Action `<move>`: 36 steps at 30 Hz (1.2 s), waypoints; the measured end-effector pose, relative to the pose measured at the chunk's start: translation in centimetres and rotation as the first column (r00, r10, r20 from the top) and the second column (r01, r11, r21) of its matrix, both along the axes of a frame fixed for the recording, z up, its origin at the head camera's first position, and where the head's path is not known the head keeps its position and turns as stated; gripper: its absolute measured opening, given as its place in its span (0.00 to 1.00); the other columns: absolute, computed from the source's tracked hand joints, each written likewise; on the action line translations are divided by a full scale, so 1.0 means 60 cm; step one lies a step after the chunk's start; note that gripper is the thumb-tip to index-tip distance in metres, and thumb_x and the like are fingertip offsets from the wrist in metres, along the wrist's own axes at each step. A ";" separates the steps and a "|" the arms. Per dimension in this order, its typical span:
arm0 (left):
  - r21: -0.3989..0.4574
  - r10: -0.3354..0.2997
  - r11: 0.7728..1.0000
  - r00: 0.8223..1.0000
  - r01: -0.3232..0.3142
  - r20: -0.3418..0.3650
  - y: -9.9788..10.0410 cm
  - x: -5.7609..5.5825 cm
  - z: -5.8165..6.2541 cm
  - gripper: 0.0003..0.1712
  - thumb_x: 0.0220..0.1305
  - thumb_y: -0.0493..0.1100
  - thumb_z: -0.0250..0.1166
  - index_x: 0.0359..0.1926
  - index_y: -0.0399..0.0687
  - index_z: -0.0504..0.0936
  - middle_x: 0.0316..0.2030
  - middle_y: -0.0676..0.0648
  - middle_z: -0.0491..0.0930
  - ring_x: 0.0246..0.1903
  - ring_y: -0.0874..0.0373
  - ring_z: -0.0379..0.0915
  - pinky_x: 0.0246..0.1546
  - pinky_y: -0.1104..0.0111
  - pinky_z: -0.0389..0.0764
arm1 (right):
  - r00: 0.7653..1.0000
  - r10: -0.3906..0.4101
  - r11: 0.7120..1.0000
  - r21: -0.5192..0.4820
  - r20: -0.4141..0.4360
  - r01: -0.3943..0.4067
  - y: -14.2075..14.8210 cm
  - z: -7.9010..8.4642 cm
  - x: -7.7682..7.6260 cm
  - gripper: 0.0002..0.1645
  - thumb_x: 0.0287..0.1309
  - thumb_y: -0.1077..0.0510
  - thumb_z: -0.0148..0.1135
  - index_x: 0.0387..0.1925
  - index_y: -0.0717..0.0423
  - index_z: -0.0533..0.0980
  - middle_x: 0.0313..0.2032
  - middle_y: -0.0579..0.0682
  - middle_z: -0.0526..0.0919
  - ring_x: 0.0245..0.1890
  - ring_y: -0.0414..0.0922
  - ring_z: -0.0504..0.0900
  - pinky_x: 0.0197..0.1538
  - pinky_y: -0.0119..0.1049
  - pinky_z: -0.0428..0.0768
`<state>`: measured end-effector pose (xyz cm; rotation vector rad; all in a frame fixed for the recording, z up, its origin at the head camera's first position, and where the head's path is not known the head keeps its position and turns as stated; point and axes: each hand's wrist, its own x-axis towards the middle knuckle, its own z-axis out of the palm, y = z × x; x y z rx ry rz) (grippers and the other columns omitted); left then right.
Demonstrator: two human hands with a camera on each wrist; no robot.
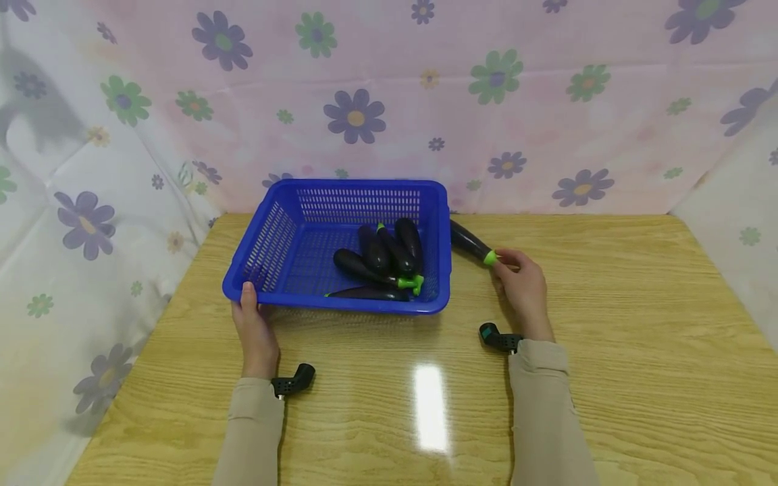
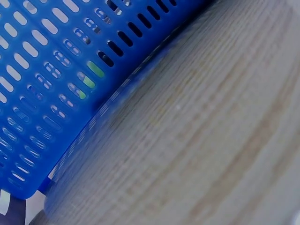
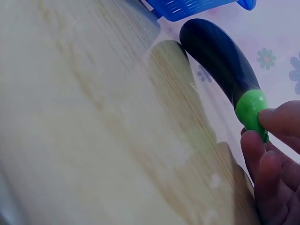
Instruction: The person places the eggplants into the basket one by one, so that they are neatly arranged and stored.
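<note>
A blue plastic basket [image 1: 337, 302] sits left of the middle, with several dark purple eggplants [image 1: 375, 248] gathered in its right half. Some of these show bright green stem ends. At the basket's near left corner my left hand [image 1: 256, 334] grips it, thumb over the rim and the other fingers hidden beneath. To the right of the basket, my right hand [image 1: 521, 287] pinches another eggplant [image 1: 469, 241] by its green stem end. In the right wrist view this eggplant [image 3: 220, 56] points away from the hand, its rounded dark end close to the basket [image 3: 187, 7].
The wood-grain table [image 1: 638, 324] stretches under both arms. A flowered cloth [image 1: 413, 101] hangs behind it and along the left side. Small black wrist cameras [image 1: 294, 381] stick out from both beige sleeves.
</note>
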<state>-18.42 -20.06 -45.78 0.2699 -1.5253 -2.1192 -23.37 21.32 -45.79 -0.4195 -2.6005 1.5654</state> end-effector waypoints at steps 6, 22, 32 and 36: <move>0.028 -0.009 1.000 1.000 0.010 -0.028 0.001 -0.003 -0.001 0.29 0.61 0.54 0.53 0.61 0.51 0.61 0.58 0.43 0.63 0.57 0.50 0.58 0.59 0.62 0.55 | 1.000 -0.014 1.000 -0.013 -0.003 0.014 -0.002 0.002 -0.001 0.20 0.59 0.50 0.53 0.52 0.51 0.72 0.47 0.50 0.74 0.36 0.42 0.74 0.27 0.26 0.74; 0.048 -0.011 0.999 1.000 0.012 -0.027 0.001 -0.003 -0.006 0.29 0.61 0.54 0.53 0.61 0.51 0.61 0.58 0.42 0.63 0.57 0.48 0.58 0.59 0.62 0.56 | 1.000 -0.027 1.000 -0.017 0.004 0.027 -0.003 -0.004 -0.005 0.19 0.58 0.49 0.53 0.50 0.49 0.72 0.45 0.48 0.75 0.34 0.42 0.74 0.25 0.26 0.74; 0.033 -0.006 0.999 0.999 0.007 -0.034 0.002 -0.003 -0.004 0.29 0.60 0.55 0.53 0.60 0.51 0.62 0.57 0.41 0.64 0.56 0.46 0.59 0.57 0.63 0.59 | 1.000 -0.020 0.999 0.025 -0.003 0.020 -0.006 -0.004 -0.007 0.19 0.58 0.48 0.53 0.50 0.48 0.73 0.43 0.50 0.76 0.34 0.43 0.74 0.26 0.27 0.73; 0.030 -0.003 1.000 1.000 0.004 -0.024 0.003 -0.004 -0.003 0.28 0.61 0.55 0.52 0.60 0.52 0.62 0.57 0.41 0.64 0.56 0.46 0.59 0.56 0.62 0.60 | 1.000 -0.021 1.000 0.008 0.000 0.021 -0.007 -0.003 -0.007 0.19 0.58 0.49 0.53 0.50 0.49 0.73 0.42 0.50 0.76 0.32 0.44 0.74 0.25 0.27 0.73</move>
